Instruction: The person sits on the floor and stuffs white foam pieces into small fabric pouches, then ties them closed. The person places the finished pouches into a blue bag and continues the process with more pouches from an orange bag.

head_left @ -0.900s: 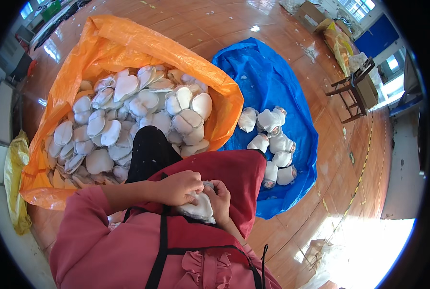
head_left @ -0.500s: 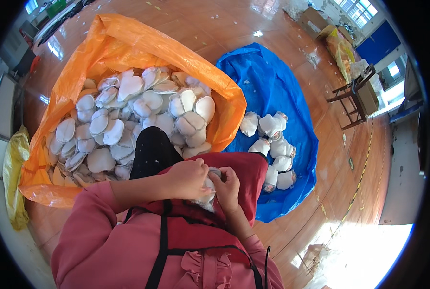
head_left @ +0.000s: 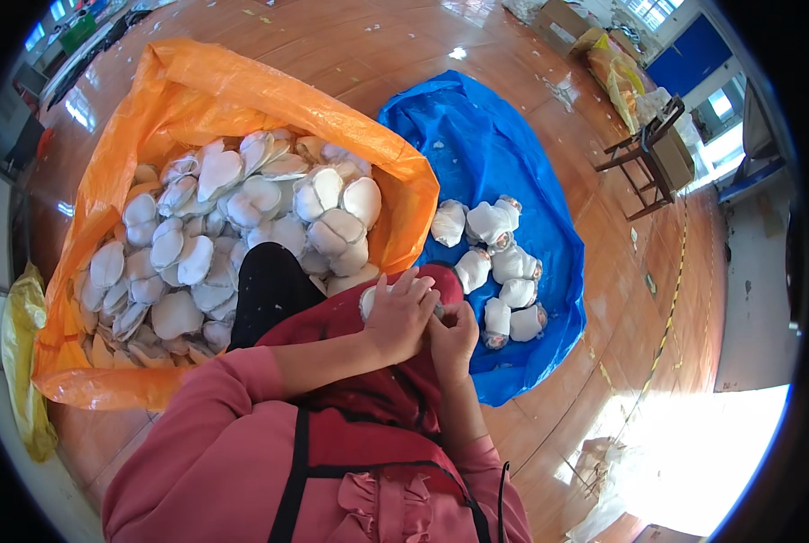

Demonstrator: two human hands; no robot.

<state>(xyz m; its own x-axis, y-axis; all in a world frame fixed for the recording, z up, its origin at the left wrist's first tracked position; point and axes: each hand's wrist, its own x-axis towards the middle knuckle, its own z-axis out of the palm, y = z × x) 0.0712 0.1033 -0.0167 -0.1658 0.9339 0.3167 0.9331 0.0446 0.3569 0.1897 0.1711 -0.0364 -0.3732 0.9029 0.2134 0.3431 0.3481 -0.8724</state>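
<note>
My left hand (head_left: pixel 399 319) lies over a white padded fabric bundle (head_left: pixel 367 302) on my knee, its fingers pressed over it and hiding most of it. Close beside it, my right hand (head_left: pixel 454 337) is closed in a pinch at a small greyish end (head_left: pixel 439 311), which seems to belong to the same bundle. To the left, an orange sack (head_left: pixel 105 206) holds many loose white rounded fabric pads (head_left: pixel 176 315). On the right lies a spread blue sack (head_left: pixel 549 226) with several compact white bundles (head_left: pixel 516 262) on it.
A dark wooden chair (head_left: pixel 646 163) stands at the far right, near cardboard boxes (head_left: pixel 560 25) and a yellow bag (head_left: pixel 614 77). Another yellow bag (head_left: pixel 26 362) lies at the left edge. Scraps dot the tiled floor (head_left: pixel 350 45).
Both hands have moved up and forward over my knee with the bundle. My left hand now lies flatter across it; the right has shifted slightly right. The view has shifted a little.
</note>
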